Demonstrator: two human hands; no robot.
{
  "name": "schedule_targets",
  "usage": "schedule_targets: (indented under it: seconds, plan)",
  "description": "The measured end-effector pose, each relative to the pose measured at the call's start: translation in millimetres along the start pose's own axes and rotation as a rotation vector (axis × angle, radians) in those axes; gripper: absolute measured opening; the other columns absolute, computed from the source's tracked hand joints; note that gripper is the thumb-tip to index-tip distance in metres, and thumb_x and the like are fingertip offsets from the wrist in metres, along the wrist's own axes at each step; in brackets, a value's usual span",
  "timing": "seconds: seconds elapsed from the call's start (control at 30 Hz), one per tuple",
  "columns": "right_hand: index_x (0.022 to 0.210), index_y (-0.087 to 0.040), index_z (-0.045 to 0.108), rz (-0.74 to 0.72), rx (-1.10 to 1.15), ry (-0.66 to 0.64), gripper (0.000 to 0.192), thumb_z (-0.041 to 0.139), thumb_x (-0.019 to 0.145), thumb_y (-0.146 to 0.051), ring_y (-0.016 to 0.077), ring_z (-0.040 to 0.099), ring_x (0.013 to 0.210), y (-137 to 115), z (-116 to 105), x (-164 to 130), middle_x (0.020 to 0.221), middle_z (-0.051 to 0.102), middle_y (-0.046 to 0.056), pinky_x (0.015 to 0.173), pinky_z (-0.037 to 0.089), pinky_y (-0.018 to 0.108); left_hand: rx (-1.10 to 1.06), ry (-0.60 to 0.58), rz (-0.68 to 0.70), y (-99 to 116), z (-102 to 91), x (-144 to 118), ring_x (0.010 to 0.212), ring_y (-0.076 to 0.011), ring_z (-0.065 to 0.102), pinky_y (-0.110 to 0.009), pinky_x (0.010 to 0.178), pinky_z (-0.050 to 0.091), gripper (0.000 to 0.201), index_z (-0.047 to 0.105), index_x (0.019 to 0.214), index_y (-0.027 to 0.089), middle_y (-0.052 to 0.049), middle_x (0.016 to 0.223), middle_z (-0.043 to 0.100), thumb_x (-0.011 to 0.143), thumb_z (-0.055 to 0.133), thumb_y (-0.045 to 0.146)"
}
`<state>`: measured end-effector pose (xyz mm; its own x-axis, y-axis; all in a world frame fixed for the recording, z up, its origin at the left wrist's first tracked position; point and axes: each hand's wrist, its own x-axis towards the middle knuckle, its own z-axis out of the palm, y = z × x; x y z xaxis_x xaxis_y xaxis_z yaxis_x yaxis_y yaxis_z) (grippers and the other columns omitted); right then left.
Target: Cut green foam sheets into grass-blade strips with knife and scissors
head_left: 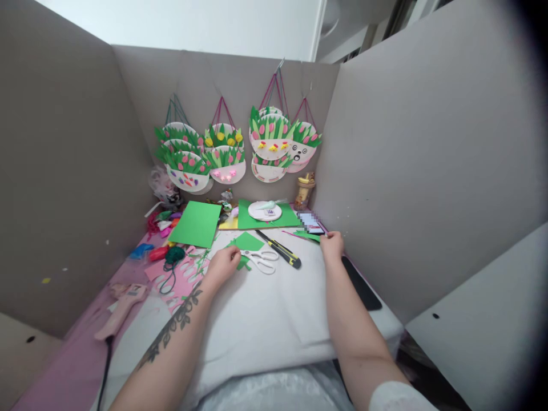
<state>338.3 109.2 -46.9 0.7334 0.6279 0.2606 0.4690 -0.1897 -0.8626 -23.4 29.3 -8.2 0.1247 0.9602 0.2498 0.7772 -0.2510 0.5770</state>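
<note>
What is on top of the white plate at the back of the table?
A pale green tube-like piece lies on the white plate. The plate rests on a green paper sheet, hiding the part beneath it.

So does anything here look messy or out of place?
Mostly the left side: a heap of scraps and a cut-up pink sheet crowd the table edge, with green yarn trailing over it. The knife lies loose beside the scissors; whether its blade is out is unclear.

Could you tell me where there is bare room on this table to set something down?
The white sheet lies bare between the two forearms, below the scissors and utility knife. It is crowded left of the left hand: pink paper, green yarn, glue gun.
</note>
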Motion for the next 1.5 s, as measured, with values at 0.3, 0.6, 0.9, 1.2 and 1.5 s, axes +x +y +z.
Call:
schedule_targets:
  seconds: [0.3,0.6,0.9,1.2,1.5]
  plan:
    - [0.093,-0.018,0.073,-0.192,-0.346,-0.182,0.038,0.047,0.067,-0.006,0.0243,0.056,0.096,-5,-10,-2,0.098,0.067,0.011,0.086,0.041,0.032,0.139,-0.05,0.021,-3,1.5,-1,0.072,-0.0172,0.058,-0.025,0.06,0.032,0.023,0.064,0.082,0.021,-0.003,0.078,0.067,0.083,0.041,0.026]
    - [0.111,-0.021,0.067,-0.305,-0.612,-0.436,0.035,0.055,0.078,-0.022,0.0285,0.052,0.107,-11,10,-19,0.111,0.064,0.012,0.084,0.042,0.035,0.23,-0.09,0.088,0,3.1,-4,0.07,-0.0172,0.057,-0.025,0.059,0.029,0.021,0.062,0.078,0.021,-0.003,0.075,0.065,0.085,0.042,0.024]
    - [0.105,-0.019,0.065,-0.129,-0.698,-0.533,0.029,0.057,0.079,-0.03,0.0282,0.06,0.099,-15,20,-20,0.104,0.066,0.015,0.077,0.043,0.036,0.205,-0.102,0.105,4,1.8,-6,0.072,-0.0177,0.058,-0.025,0.061,0.032,0.023,0.064,0.077,0.02,-0.005,0.074,0.065,0.085,0.043,0.023]
    - [0.07,-0.02,0.052,-0.738,-0.03,-0.413,0.007,0.051,0.076,-0.022,0.017,0.054,0.074,-51,19,-81,0.074,0.058,0.003,0.071,0.04,0.026,-0.419,-0.095,-0.028,17,17.4,-8,0.064,-0.0149,0.057,-0.024,0.058,0.039,0.027,0.062,0.08,0.016,-0.003,0.071,0.064,0.083,0.05,0.04]
    - [0.079,-0.02,0.053,-1.203,0.011,-0.719,0.008,0.051,0.08,-0.012,0.0175,0.051,0.074,-79,24,-156,0.077,0.058,0.004,0.068,0.038,0.027,-0.934,-0.059,-0.234,29,25.6,-8,0.054,-0.0111,0.055,-0.02,0.045,0.041,0.04,0.057,0.098,0.015,0.001,0.064,0.06,0.069,0.068,0.041]
